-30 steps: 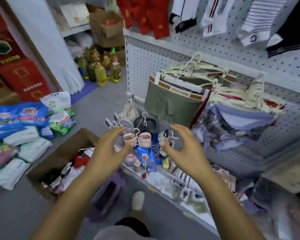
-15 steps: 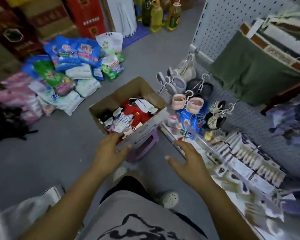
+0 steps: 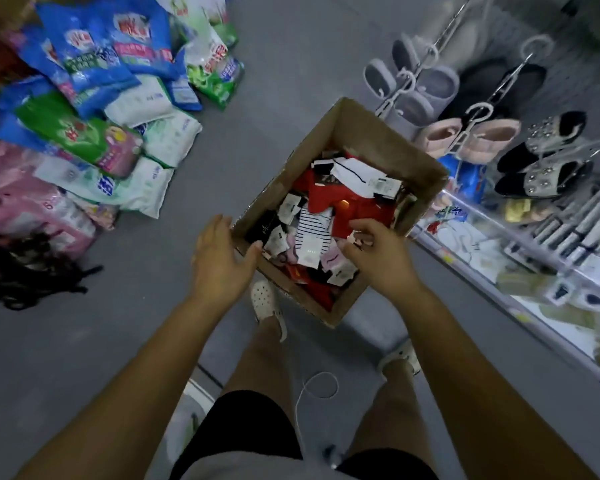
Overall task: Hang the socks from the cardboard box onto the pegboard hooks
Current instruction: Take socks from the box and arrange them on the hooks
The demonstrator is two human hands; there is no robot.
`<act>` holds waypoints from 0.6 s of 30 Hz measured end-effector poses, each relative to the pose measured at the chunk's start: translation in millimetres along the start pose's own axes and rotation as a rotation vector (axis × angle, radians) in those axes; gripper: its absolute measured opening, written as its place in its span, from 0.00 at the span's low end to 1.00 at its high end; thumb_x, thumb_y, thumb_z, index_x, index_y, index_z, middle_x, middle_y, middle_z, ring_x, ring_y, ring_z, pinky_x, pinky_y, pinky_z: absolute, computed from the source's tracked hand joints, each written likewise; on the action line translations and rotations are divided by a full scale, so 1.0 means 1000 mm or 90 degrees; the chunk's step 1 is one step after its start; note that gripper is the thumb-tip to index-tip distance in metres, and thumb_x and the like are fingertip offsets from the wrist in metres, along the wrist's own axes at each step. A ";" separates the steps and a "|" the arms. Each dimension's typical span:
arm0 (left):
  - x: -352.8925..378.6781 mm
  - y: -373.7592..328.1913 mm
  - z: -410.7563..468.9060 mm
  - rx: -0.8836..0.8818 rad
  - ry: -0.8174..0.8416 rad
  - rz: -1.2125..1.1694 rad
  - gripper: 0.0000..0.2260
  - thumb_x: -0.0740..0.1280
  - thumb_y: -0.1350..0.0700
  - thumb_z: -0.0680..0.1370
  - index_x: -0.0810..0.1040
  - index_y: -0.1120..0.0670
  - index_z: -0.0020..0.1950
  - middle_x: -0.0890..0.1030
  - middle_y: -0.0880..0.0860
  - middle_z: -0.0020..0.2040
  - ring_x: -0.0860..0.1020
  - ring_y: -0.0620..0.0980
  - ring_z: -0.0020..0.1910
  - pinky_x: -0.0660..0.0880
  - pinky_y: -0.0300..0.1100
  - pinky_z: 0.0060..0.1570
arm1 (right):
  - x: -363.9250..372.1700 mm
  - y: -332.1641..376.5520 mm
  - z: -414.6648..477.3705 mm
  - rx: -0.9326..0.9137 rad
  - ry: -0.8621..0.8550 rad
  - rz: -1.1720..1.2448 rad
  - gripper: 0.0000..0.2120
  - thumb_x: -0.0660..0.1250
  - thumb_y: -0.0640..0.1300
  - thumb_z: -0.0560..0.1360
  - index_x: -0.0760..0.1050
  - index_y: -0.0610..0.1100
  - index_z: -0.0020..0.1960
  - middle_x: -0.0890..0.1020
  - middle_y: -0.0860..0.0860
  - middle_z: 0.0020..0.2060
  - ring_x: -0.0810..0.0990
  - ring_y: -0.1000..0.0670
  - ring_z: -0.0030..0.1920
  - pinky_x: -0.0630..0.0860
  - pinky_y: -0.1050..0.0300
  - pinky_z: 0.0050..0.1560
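Observation:
An open cardboard box (image 3: 340,129) stands on the floor below me, full of tagged socks: red ones (image 3: 329,199), a black-and-white striped pair (image 3: 312,226) and white ones (image 3: 354,171). My left hand (image 3: 219,258) rests against the box's near left corner, fingers relaxed and thumb over the rim. My right hand (image 3: 378,251) reaches into the near right part of the box, its fingers and thumb curled round a tagged sock (image 3: 358,240) in the pile. The pegboard's sock rows are out of view.
Slippers (image 3: 471,136) and studded sandals (image 3: 541,164) hang on hooks at the upper right, above a low shelf (image 3: 534,271) of small goods. Bags of detergent (image 3: 111,98) lie piled on the grey floor at the left. My feet stand just behind the box.
My view swung down from the pegboard to the box. Both hands came down from the hanging goods; the left settled on the box corner and the right went into the socks.

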State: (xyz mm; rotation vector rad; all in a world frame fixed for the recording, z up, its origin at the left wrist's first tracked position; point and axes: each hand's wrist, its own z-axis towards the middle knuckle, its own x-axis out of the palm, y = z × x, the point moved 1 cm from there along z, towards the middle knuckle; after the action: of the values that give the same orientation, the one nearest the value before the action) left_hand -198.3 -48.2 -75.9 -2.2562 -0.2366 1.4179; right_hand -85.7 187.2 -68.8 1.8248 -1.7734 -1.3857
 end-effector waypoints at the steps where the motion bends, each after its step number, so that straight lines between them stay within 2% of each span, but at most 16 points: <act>1: 0.005 0.008 0.012 -0.001 0.007 0.004 0.33 0.68 0.45 0.80 0.62 0.60 0.79 0.64 0.60 0.79 0.62 0.60 0.78 0.60 0.57 0.77 | 0.009 -0.002 0.015 0.003 0.017 -0.043 0.18 0.73 0.42 0.76 0.77 0.43 0.65 0.79 0.46 0.63 0.78 0.49 0.61 0.75 0.55 0.64; 2: 0.012 0.014 0.022 0.001 0.016 0.003 0.33 0.68 0.44 0.80 0.63 0.60 0.78 0.65 0.60 0.78 0.63 0.60 0.77 0.61 0.57 0.76 | 0.017 -0.005 0.028 0.006 0.050 -0.100 0.19 0.73 0.42 0.76 0.76 0.42 0.65 0.79 0.46 0.64 0.78 0.49 0.60 0.73 0.63 0.61; 3: 0.020 0.019 0.028 0.000 0.029 -0.008 0.31 0.68 0.44 0.80 0.65 0.60 0.76 0.69 0.60 0.74 0.66 0.60 0.74 0.65 0.56 0.73 | 0.022 -0.010 0.040 0.006 0.095 -0.154 0.20 0.74 0.41 0.75 0.76 0.40 0.66 0.78 0.46 0.64 0.77 0.50 0.58 0.70 0.73 0.55; 4: 0.028 0.021 0.031 -0.001 0.036 -0.029 0.28 0.68 0.44 0.79 0.68 0.59 0.72 0.73 0.59 0.69 0.70 0.59 0.69 0.69 0.56 0.68 | 0.025 -0.013 0.051 0.014 0.152 -0.200 0.21 0.74 0.41 0.75 0.76 0.39 0.66 0.78 0.46 0.63 0.76 0.52 0.56 0.68 0.78 0.48; 5: 0.035 0.025 0.032 -0.007 0.038 -0.061 0.25 0.68 0.44 0.78 0.70 0.59 0.69 0.74 0.58 0.64 0.72 0.58 0.65 0.72 0.56 0.65 | 0.026 -0.018 0.062 0.023 0.210 -0.251 0.22 0.75 0.43 0.74 0.76 0.39 0.66 0.78 0.46 0.63 0.76 0.51 0.55 0.69 0.76 0.45; 6: 0.042 0.027 0.031 -0.015 0.034 -0.094 0.24 0.69 0.47 0.78 0.71 0.59 0.68 0.74 0.58 0.63 0.72 0.56 0.64 0.72 0.55 0.64 | 0.028 -0.024 0.071 0.031 0.262 -0.316 0.24 0.76 0.45 0.74 0.76 0.40 0.66 0.78 0.46 0.63 0.76 0.50 0.56 0.71 0.69 0.48; 8: 0.050 0.028 0.029 -0.021 0.011 -0.130 0.25 0.70 0.51 0.79 0.68 0.62 0.71 0.72 0.60 0.65 0.70 0.54 0.65 0.70 0.49 0.67 | 0.028 -0.035 0.086 0.053 0.338 -0.441 0.25 0.77 0.48 0.72 0.77 0.42 0.66 0.77 0.46 0.63 0.75 0.45 0.61 0.73 0.57 0.54; 10: 0.053 0.026 0.028 -0.018 -0.007 -0.136 0.27 0.70 0.53 0.79 0.66 0.62 0.74 0.71 0.59 0.66 0.68 0.53 0.66 0.67 0.42 0.67 | 0.030 -0.049 0.094 0.063 0.374 -0.505 0.22 0.78 0.47 0.71 0.80 0.43 0.63 0.77 0.46 0.62 0.76 0.44 0.59 0.75 0.55 0.54; 12: 0.056 0.022 0.028 -0.014 -0.015 -0.138 0.27 0.70 0.53 0.79 0.65 0.61 0.74 0.69 0.59 0.66 0.68 0.53 0.67 0.66 0.41 0.65 | 0.032 -0.060 0.098 0.048 0.376 -0.542 0.16 0.76 0.44 0.73 0.82 0.44 0.59 0.79 0.45 0.59 0.77 0.45 0.55 0.75 0.56 0.51; 16: 0.055 0.018 0.028 -0.025 -0.017 -0.126 0.30 0.71 0.50 0.79 0.63 0.60 0.76 0.68 0.59 0.68 0.69 0.54 0.67 0.70 0.49 0.67 | 0.021 -0.053 0.095 -0.003 0.318 -0.436 0.05 0.74 0.42 0.75 0.83 0.44 0.50 0.82 0.46 0.48 0.80 0.46 0.48 0.71 0.57 0.42; 18: 0.052 0.013 0.025 -0.047 -0.013 -0.129 0.33 0.71 0.48 0.79 0.61 0.61 0.77 0.65 0.61 0.72 0.66 0.56 0.71 0.67 0.54 0.72 | 0.010 -0.041 0.085 -0.007 0.293 -0.338 0.02 0.73 0.44 0.75 0.80 0.46 0.45 0.81 0.49 0.46 0.81 0.45 0.49 0.75 0.54 0.42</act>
State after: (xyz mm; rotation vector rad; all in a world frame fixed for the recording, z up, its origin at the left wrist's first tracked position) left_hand -198.6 -32.8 -133.3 -2.2052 -0.5167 1.3467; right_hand -123.7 224.1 -147.4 2.4712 -1.0972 -0.9866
